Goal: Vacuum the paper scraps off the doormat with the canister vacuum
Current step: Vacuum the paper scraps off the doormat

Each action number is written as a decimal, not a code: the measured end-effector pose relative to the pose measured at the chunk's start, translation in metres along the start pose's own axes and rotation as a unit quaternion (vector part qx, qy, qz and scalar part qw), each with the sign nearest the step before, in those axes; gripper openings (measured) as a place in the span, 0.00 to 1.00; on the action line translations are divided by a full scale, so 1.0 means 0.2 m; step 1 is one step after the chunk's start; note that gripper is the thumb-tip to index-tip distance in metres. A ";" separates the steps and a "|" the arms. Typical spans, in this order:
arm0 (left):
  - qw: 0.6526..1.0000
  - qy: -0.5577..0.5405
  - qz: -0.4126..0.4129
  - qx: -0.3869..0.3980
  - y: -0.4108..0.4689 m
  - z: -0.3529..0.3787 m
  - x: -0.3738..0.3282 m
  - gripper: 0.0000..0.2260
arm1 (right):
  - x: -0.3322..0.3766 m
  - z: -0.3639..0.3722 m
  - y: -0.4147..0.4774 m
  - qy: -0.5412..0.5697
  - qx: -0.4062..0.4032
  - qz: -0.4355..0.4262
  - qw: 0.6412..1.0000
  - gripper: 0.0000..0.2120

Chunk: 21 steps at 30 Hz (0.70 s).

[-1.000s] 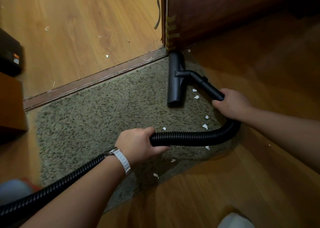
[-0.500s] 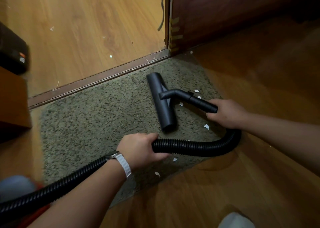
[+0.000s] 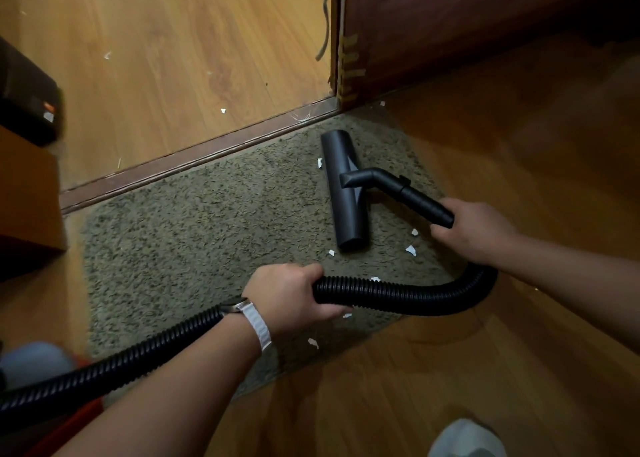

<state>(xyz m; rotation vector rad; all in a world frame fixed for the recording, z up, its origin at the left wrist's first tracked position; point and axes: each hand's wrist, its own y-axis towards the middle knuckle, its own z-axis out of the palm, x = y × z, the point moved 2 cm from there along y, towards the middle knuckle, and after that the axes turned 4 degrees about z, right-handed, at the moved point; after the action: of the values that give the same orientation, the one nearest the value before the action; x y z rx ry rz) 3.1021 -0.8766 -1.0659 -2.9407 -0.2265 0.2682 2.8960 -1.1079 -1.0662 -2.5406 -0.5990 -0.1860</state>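
A shaggy olive doormat (image 3: pixel 194 248) lies on the wood floor against a dark threshold strip. The black vacuum floor nozzle (image 3: pixel 343 193) rests flat on the mat's right part. My right hand (image 3: pixel 474 231) grips the black wand (image 3: pixel 415 196) just behind the nozzle's elbow. My left hand (image 3: pixel 294 293) grips the ribbed black hose (image 3: pixel 398 293), which loops from the wand back to the lower left. Several white paper scraps (image 3: pixel 410 249) lie on the mat around the nozzle and near the hose. A scrap (image 3: pixel 313 343) sits near the mat's front edge.
A dark wooden door (image 3: pixel 450 23) stands at the upper right, its corner meeting the threshold strip (image 3: pixel 194 158). A few scraps (image 3: pixel 223 111) lie on the floor beyond the strip. A black object (image 3: pixel 27 110) and a wooden box (image 3: pixel 27 196) are at the left.
The nozzle was drawn back from the door corner toward me and leftward, then shifted slightly right and away. My right hand moved with the wand; several scraps beside it are gone.
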 end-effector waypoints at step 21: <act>0.998 -0.026 -0.048 0.020 0.00 -0.06 0.06 0.26 | 0.09 -0.02 0.20 0.047 -0.004 0.006 0.999 0.11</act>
<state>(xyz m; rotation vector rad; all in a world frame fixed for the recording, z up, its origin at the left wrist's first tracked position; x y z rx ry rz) 3.1164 -0.8754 -1.0568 -2.8752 -0.3647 0.3316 2.9295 -1.1331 -1.0766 -2.5265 -0.5475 -0.3023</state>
